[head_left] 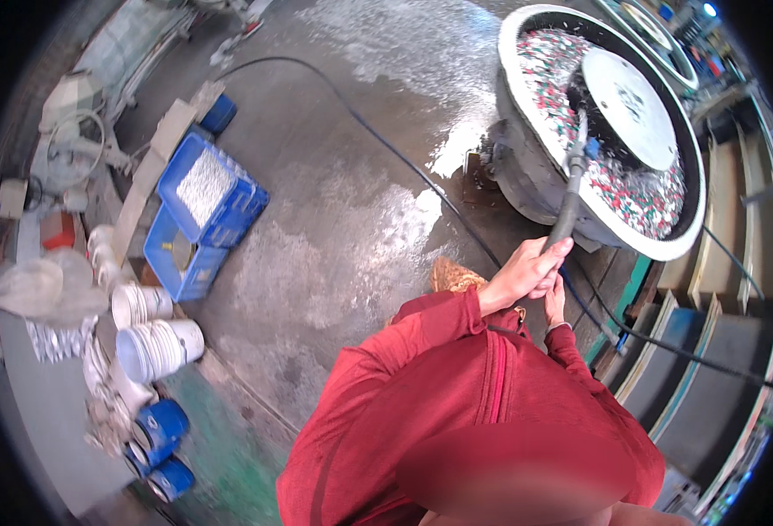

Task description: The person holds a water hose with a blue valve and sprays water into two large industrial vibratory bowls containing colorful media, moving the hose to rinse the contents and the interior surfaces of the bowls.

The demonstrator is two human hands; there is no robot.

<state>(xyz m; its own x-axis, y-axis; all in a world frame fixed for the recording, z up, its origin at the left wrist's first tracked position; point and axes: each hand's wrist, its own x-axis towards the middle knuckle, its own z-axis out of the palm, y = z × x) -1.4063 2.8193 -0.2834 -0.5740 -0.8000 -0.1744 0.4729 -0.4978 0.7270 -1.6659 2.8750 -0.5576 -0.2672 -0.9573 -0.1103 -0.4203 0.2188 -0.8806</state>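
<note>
My left hand [525, 273] is wrapped round the grey handle of a spray wand [570, 188]. The wand reaches up over the near rim of a large round tub [507, 61]. Its tip is beside a white disc [629, 105] in the tub's middle. Small white, red and green pieces [548, 74] fill the ring around the disc. Just below and right of the left hand, my right hand [555, 302] is closed at the rear of the wand, where a dark blue hose [586, 311] runs off. Its fingers are partly hidden.
A long black hose [360, 118] crosses the wet floor. At left are blue crates [250, 197], one holding white pieces, white buckets [160, 349] and blue drums [160, 422]. Trough-like trays [680, 377] line the right side, with another black hose [676, 349] over them.
</note>
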